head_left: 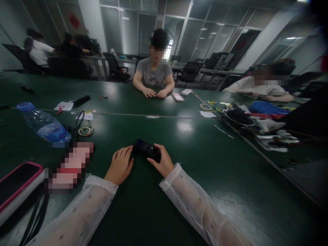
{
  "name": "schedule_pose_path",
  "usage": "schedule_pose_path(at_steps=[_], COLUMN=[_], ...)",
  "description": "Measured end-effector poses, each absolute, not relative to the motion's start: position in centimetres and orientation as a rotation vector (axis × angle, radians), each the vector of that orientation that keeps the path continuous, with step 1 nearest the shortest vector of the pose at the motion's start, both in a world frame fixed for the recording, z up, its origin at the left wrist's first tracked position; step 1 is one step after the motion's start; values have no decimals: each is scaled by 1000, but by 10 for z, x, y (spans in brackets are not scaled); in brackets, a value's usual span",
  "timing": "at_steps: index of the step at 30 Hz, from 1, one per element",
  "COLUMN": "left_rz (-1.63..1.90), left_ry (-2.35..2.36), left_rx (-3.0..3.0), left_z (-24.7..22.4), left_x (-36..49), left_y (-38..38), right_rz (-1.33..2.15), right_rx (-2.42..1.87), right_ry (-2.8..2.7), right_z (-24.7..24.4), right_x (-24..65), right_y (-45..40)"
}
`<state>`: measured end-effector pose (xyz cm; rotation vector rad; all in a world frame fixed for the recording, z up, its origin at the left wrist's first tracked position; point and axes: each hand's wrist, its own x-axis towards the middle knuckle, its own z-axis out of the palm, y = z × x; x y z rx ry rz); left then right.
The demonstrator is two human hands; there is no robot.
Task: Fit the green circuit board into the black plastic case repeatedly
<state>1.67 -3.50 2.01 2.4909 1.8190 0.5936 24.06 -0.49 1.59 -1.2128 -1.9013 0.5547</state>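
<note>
A small black handheld device with a lit screen point(145, 147) is tilted just above or on the green table; I cannot tell which. My right hand point(163, 162) grips its right end, thumb on the near side and fingers at the far side. At the device's left end is my left hand point(121, 163), its fingers stretched out and the fingertips at or touching the corner. The left palm faces down with nothing visible inside. Sheer white dotted sleeves cover both forearms. Left of my left hand lies a blurred pinkish phone-shaped object point(73, 164).
A water bottle point(46, 124), a beaded bracelet point(85, 131) and a pink-edged white device point(19, 184) are on the left. A wrench point(223, 131) and a pile of cables point(238, 116) lie right on the green table point(143, 212). A person point(153, 73) sits opposite; others sit around.
</note>
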Motion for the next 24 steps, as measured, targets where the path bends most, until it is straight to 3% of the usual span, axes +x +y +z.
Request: schedule_pose_path(at_steps=[7, 16, 24], left_rz=[592, 594, 622], left_ry=[1798, 1802, 1805], left_rx=[2470, 2502, 2483], left_z=[19, 19, 18], left_x=[15, 15, 15], left_y=[-34, -35, -35], right_rz=[565, 299, 399], right_rx=[-1204, -1209, -1406], right_ry=[-1915, -1541, -1490], right_z=[19, 22, 10], right_x=[240, 244, 250], right_y=[-6, -6, 4])
